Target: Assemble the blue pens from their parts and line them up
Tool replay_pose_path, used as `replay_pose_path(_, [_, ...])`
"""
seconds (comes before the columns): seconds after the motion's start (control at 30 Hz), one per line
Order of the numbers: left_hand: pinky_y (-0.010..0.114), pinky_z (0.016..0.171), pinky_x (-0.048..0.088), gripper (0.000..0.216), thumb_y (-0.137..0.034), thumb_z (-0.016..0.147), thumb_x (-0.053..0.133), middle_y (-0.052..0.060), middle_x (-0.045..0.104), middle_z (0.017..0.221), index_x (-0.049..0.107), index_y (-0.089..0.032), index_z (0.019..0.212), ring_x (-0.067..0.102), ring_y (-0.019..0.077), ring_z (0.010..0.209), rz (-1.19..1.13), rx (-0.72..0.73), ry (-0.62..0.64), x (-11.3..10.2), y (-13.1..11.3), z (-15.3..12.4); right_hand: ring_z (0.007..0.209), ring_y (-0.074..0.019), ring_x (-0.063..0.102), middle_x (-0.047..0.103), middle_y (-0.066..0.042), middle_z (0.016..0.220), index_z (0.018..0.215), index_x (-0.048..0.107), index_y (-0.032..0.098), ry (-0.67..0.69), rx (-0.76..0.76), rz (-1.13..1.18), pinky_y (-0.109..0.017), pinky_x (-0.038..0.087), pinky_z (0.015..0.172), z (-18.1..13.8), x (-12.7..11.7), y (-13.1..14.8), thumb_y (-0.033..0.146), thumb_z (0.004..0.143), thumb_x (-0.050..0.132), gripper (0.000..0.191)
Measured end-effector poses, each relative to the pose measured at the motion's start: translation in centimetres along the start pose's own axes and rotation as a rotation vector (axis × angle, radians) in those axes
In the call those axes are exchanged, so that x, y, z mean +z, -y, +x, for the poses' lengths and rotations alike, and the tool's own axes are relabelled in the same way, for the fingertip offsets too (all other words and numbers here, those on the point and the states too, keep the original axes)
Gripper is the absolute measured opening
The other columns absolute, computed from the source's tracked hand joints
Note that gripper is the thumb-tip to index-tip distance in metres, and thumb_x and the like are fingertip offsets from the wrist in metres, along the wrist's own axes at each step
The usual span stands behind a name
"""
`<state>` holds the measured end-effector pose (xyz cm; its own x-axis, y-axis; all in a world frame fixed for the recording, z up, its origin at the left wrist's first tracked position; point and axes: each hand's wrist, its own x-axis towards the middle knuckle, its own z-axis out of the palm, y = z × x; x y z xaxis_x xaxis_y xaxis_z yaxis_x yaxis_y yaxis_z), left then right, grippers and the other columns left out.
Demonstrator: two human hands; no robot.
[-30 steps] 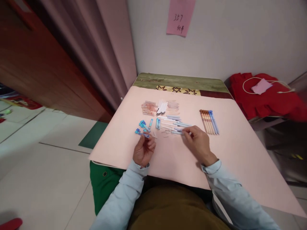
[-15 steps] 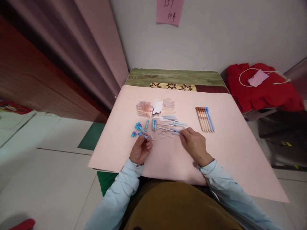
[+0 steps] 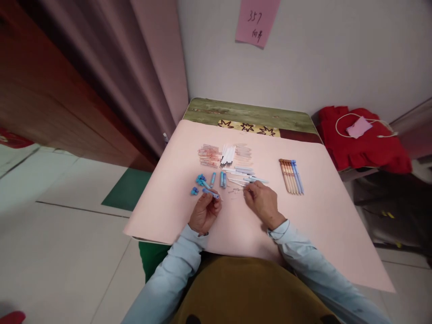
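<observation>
My left hand (image 3: 205, 212) is closed around a blue pen barrel (image 3: 211, 194), whose end points to the right. My right hand (image 3: 263, 202) has its fingertips pinched together at the small loose pen parts (image 3: 235, 191); what they hold, if anything, is too small to make out. Just beyond it lie light blue pen barrels (image 3: 243, 170) and thin white refills (image 3: 236, 181). Blue pen caps or toppers (image 3: 200, 178) are heaped beyond my left hand, with a few more (image 3: 195, 191) beside them. Short blue printed tubes (image 3: 223, 179) stand between the hands' work areas.
Farther back lie clear printed tubes (image 3: 208, 155), white refills with black tips (image 3: 228, 155) and clear pale pieces (image 3: 243, 154). A row of brown and blue pens (image 3: 291, 177) sits at the right. Pink paper (image 3: 324, 225) covers the table; a red cloth (image 3: 371, 150) is beyond its right edge.
My right hand has moved left, from the light blue pen barrels to the small loose parts. The left hand still holds its barrel. The view has shifted slightly.
</observation>
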<state>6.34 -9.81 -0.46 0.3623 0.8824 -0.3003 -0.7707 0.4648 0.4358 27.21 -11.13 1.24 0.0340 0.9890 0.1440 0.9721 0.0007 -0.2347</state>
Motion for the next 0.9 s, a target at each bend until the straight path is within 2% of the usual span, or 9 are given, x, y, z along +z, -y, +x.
replay_pose_path(0.27, [0.016,0.046,0.038,0.022,-0.022,0.073,0.079,0.002,0.060,0.073,0.065,-0.011,0.086,0.051,0.0065,0.058,-0.060,-0.035,-0.008,-0.2,-0.1,0.2,0.076,-0.0165,0.059,0.068,-0.004,0.096,0.098,0.071,0.025,0.066,-0.001,-0.089,-0.028,0.025,0.060,0.5,0.1,1.1,0.034,0.096,0.047,0.026])
replay_pose_path(0.53, [0.015,0.047,0.040,0.021,-0.022,0.072,0.080,0.002,0.061,0.073,0.067,-0.012,0.085,0.054,0.0063,0.059,-0.101,-0.049,0.013,-0.1,-0.2,0.1,0.072,-0.0172,0.057,0.067,-0.008,0.094,0.096,0.066,0.018,0.094,-0.040,-0.215,-0.029,0.027,0.061,0.3,-1.9,1.1,0.027,0.096,0.044,0.023])
replay_pose_path(0.6, [0.014,0.048,0.042,0.023,-0.021,0.070,0.082,0.002,0.062,0.073,0.067,-0.011,0.085,0.055,0.0059,0.060,-0.108,-0.055,0.013,-0.1,-0.2,0.1,0.070,-0.0164,0.057,0.068,-0.007,0.090,0.096,0.064,0.018,0.053,0.025,-0.110,-0.028,0.029,0.060,-0.1,-2.6,1.1,0.025,0.094,0.045,0.020])
replay_pose_path(0.7, [0.013,0.051,0.044,0.023,-0.020,0.071,0.081,0.002,0.063,0.074,0.067,-0.011,0.087,0.055,0.0051,0.060,-0.090,-0.101,0.015,0.0,-0.2,0.0,0.063,-0.0142,0.055,0.066,-0.002,0.076,0.089,0.062,0.020,0.020,0.105,0.272,-0.025,0.035,0.059,-0.7,-3.5,1.8,0.029,0.091,0.051,0.015])
replay_pose_path(0.8, [0.013,0.052,0.046,0.022,-0.021,0.073,0.080,0.002,0.064,0.074,0.067,-0.012,0.088,0.056,0.0053,0.060,-0.048,-0.138,0.028,0.1,-0.3,0.0,0.062,-0.0129,0.055,0.062,0.000,0.071,0.084,0.061,0.020,0.057,0.082,0.684,-0.024,0.040,0.058,-1.3,-4.5,3.8,0.035,0.088,0.055,0.017])
replay_pose_path(0.9, [0.015,0.054,0.047,0.023,-0.021,0.072,0.081,0.003,0.065,0.074,0.067,-0.012,0.088,0.058,0.0064,0.061,-0.011,-0.123,0.046,0.0,-0.1,0.0,0.059,-0.0123,0.052,0.060,0.000,0.068,0.084,0.062,0.019,0.086,0.063,0.859,-0.023,0.042,0.055,-1.6,-5.3,5.9,0.037,0.086,0.060,0.018])
